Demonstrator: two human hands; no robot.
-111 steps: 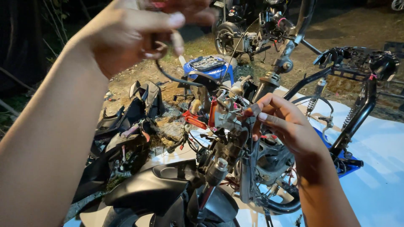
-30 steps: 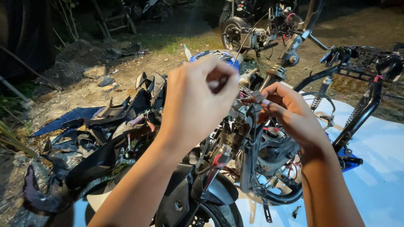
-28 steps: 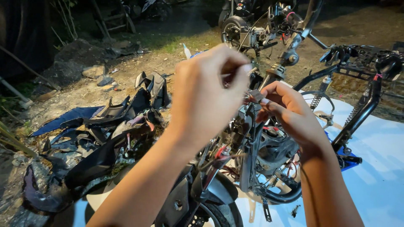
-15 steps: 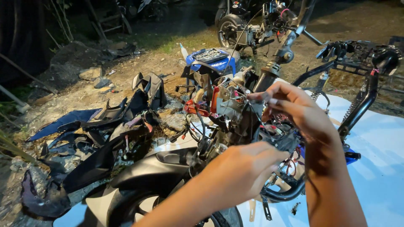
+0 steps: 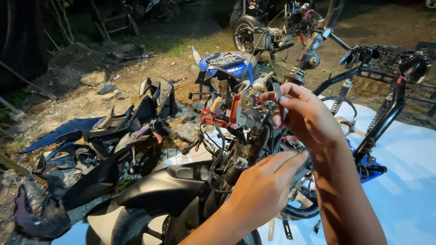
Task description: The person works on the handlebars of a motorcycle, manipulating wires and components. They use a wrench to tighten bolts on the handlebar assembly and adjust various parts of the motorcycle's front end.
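A stripped scooter's front end point(image 5: 240, 113), with bare metal brackets and red and black wires, stands in the middle of the head view. My right hand point(image 5: 313, 122) reaches in from the lower right, and its fingertips pinch a small wire or bracket piece at the top of that wiring. My left hand point(image 5: 268, 190) is lower, just under the right wrist. Its fingers are stretched out flat toward the frame tubes and hold nothing. The black front fender point(image 5: 172, 181) and the wheel point(image 5: 145, 227) lie below both hands.
Loose dark body panels point(image 5: 113, 136) are heaped on the dirt at the left. A blue box with tools on top point(image 5: 227, 63) stands behind the scooter. A bare black frame point(image 5: 386, 104) rests on a white sheet point(image 5: 408, 190) at the right. Another bike point(image 5: 272, 27) is at the back.
My left hand has come down from the wiring at the top to below my right wrist, uncovering the brackets. My right hand has stayed pinched at the same spot.
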